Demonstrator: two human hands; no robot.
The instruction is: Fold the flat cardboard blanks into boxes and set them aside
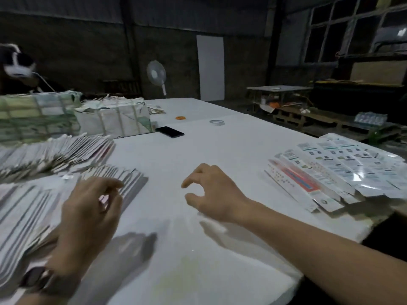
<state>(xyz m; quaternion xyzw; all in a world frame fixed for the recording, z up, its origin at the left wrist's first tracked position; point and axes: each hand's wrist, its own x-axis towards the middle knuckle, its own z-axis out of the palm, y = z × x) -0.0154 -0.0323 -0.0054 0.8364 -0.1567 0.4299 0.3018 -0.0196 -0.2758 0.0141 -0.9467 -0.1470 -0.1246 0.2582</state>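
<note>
Blanks (33, 208) (fanned flat) under left hand (88, 219)

Blanks (33, 208) left on table (198, 164), boxes (337, 172) right, phone (169, 131) behind

The table (198, 164) has a smooth, matt white top. The flat blanks (33, 208) on the left look like thin cardboard, pale and dull. The folded boxes (343, 172) on the right are printed card, and their tops shine. The phone (169, 131) is black, smooth and glossy. The tape roll (217, 122) looks like see-through plastic. The bundles (114, 119) are wrapped in crinkly paper.
</note>
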